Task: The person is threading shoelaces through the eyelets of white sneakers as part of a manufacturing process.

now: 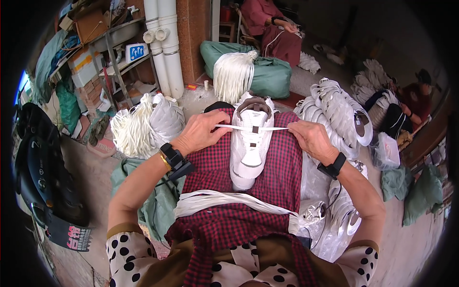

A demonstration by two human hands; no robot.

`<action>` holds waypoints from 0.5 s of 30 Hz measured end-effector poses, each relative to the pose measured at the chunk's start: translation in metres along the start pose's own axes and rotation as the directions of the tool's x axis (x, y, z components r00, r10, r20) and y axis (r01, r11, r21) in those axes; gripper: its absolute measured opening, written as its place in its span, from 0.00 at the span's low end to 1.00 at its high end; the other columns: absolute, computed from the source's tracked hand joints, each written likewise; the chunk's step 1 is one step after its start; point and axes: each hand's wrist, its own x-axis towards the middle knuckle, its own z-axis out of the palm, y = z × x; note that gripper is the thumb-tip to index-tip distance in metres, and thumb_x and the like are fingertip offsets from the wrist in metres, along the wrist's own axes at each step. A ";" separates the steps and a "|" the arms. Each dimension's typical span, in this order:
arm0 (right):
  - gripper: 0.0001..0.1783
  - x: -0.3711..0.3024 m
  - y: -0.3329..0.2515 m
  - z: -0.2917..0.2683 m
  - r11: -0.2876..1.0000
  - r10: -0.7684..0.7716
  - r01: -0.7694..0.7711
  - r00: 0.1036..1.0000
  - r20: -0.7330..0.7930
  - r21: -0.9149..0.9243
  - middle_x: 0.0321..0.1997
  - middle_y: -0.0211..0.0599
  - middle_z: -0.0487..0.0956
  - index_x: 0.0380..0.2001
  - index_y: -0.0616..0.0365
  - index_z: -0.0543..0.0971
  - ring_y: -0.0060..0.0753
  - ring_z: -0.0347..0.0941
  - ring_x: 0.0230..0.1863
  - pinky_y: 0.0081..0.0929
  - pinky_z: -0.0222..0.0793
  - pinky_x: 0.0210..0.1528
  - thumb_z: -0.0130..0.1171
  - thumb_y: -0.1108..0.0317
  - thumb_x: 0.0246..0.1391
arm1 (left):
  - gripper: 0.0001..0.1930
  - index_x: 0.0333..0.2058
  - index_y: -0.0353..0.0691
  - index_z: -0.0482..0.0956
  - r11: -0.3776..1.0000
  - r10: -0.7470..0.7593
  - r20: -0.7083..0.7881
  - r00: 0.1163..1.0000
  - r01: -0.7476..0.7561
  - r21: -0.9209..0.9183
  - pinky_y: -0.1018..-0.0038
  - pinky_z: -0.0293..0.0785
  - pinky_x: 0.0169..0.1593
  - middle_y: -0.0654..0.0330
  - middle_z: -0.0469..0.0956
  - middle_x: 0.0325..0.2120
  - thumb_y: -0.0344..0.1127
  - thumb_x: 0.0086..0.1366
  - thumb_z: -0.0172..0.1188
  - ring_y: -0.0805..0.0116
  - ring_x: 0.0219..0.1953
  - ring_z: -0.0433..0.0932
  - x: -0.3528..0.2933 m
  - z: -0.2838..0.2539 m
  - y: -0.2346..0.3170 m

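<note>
A: Nearest item?
B: A bundle of flat white laces, lying across the red-and-black checked cloth, lower centre of frame.
A: The shoe?
B: One white shoe with a brown-lined collar, resting on that cloth at centre, toe toward the lower edge.
A: State of grip?
B: Both closed. Left hand and right hand each pinch one side of a narrow white lace, drawn straight across the upper.
A: Beyond?
B: Green sack, upper centre, behind a hanging white strand bunch.
</note>
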 end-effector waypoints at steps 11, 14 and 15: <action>0.04 -0.064 0.057 -0.089 0.943 0.250 -0.245 0.968 -0.006 -0.226 0.30 0.51 0.77 0.35 0.61 0.75 0.58 0.76 0.33 0.46 0.70 0.35 0.55 0.71 0.59 | 0.06 0.40 0.46 0.74 0.885 0.080 0.031 0.996 -0.085 0.457 0.58 0.74 0.29 0.55 0.76 0.29 0.38 0.68 0.54 0.49 0.27 0.78 -0.046 -0.048 -0.075; 0.04 -0.071 0.061 -0.098 0.899 0.356 -0.329 0.934 0.042 -0.290 0.26 0.53 0.77 0.36 0.59 0.75 0.61 0.75 0.31 0.49 0.69 0.33 0.54 0.72 0.58 | 0.06 0.40 0.46 0.73 0.885 0.004 0.026 1.000 -0.016 0.465 0.57 0.74 0.30 0.55 0.76 0.29 0.39 0.69 0.53 0.48 0.27 0.78 -0.057 -0.052 -0.076; 0.04 -0.072 0.063 -0.098 0.900 0.352 -0.326 0.935 0.044 -0.289 0.26 0.53 0.77 0.36 0.59 0.75 0.61 0.75 0.31 0.49 0.69 0.33 0.54 0.72 0.58 | 0.06 0.40 0.46 0.73 0.886 -0.002 0.032 0.999 -0.013 0.463 0.56 0.74 0.30 0.55 0.76 0.29 0.39 0.69 0.53 0.48 0.27 0.78 -0.056 -0.050 -0.074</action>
